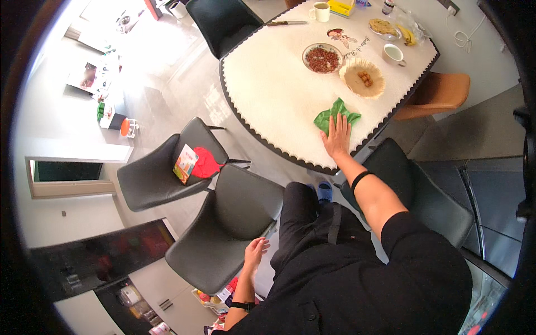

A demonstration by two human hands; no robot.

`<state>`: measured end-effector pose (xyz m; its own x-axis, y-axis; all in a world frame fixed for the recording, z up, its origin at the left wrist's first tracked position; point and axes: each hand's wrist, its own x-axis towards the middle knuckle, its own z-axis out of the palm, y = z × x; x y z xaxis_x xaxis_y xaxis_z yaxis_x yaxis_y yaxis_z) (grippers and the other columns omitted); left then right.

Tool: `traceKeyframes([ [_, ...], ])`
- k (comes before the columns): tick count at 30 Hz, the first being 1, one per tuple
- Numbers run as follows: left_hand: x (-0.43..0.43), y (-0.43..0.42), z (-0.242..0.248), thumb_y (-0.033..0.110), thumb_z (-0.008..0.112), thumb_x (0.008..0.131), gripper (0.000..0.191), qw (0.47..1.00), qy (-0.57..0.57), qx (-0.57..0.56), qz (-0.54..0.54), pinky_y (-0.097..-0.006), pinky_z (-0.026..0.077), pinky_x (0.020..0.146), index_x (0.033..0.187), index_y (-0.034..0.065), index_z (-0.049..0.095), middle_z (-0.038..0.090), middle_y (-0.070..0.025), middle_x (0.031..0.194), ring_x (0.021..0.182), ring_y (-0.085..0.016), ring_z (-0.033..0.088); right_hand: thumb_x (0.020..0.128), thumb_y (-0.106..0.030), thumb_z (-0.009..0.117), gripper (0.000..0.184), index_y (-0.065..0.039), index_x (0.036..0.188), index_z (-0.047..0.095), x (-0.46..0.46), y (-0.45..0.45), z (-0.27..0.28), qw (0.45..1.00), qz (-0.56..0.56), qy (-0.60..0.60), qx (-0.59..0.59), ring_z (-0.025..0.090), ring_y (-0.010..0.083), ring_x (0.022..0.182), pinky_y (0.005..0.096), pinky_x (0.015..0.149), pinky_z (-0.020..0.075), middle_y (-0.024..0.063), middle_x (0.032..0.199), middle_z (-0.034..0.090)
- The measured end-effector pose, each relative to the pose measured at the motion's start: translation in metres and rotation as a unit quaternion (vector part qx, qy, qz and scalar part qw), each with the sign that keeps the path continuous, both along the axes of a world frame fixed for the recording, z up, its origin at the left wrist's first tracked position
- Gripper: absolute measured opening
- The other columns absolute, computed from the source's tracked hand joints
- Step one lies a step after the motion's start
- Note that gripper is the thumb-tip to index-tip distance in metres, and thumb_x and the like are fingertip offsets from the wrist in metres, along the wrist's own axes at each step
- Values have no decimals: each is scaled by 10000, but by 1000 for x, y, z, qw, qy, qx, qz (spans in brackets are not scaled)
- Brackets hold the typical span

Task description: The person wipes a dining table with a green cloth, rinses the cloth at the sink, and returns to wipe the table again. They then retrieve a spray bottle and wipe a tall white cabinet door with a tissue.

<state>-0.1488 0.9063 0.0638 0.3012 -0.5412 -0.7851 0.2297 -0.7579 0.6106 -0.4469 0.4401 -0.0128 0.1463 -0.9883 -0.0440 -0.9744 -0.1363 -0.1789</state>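
My right hand (337,136) lies flat, fingers spread, on a crumpled green cloth (331,118) near the edge of the table (268,92), which has a pale cover with a scalloped rim. Beyond the cloth stand a paper-lined basket (356,83) holding several small brown balls and a patterned bowl of red-brown nuts or beans (322,58). My left hand (256,251) hangs low beside a dark grey chair, its fingers loosely curled and apart, with nothing in it.
Farther back on the table are a knife (287,23), a mug (320,11), a yellow box (341,7), a cup (392,53), flatbreads (382,27) and bananas (405,35). Dark chairs (247,201) stand around me; one (150,176) bears a red cloth (206,162) and a printed booklet (185,162). An orange-brown chair (444,94) stands at right.
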Motion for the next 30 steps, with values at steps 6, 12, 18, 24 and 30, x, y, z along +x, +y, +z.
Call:
traceKeyframes([
  [6, 55, -158, 27, 291, 600, 1102, 331, 998, -33, -50, -11, -338, 580, 883, 1320, 53, 675, 758, -94, 1218, 1065, -197, 738, 1072, -520, 447, 795, -77, 1694, 225, 73, -29, 8, 999, 32, -6, 33, 32, 411, 1637, 564, 1325, 38, 207, 1773, 83],
  [12, 122, -370, 19, 235, 612, 1101, 289, 984, -43, -144, -92, -299, 562, 844, 1275, 18, 688, 758, -77, 1192, 1023, -170, 736, 1029, -579, 550, 722, -301, 1666, 354, 191, -65, 5, 973, 186, -124, 54, 33, 398, 1635, 638, 1303, 45, 112, 1781, 103],
  [18, 202, -676, -18, 139, 600, 1077, 240, 900, -206, -235, -302, -263, 527, 818, 1240, 3, 712, 741, -39, 1015, 958, -104, 677, 1045, -457, 586, 641, -306, 1640, 401, 279, -232, 13, 989, 49, -129, 59, 73, 418, 1623, 675, 1282, 95, 106, 1762, 159],
  [24, 151, -1017, -46, 86, 687, 940, 264, 640, -400, -526, -393, -437, 523, 1043, 1200, 51, 713, 720, -139, 1259, 1191, -357, 660, 1066, -413, 537, 676, -140, 1655, 352, 279, -421, -8, 981, -186, -56, 18, 107, 401, 1622, 609, 1302, 97, 151, 1748, 210],
  [30, 86, -1142, -64, 239, 782, 889, 337, 545, -478, -424, -543, -434, 524, 983, 1184, 91, 715, 696, -95, 1211, 1209, -349, 619, 1060, -337, 538, 654, 14, 1594, 397, 211, -534, -43, 925, -370, -1, -90, 220, 382, 1597, 521, 1310, 165, 201, 1710, 292],
])
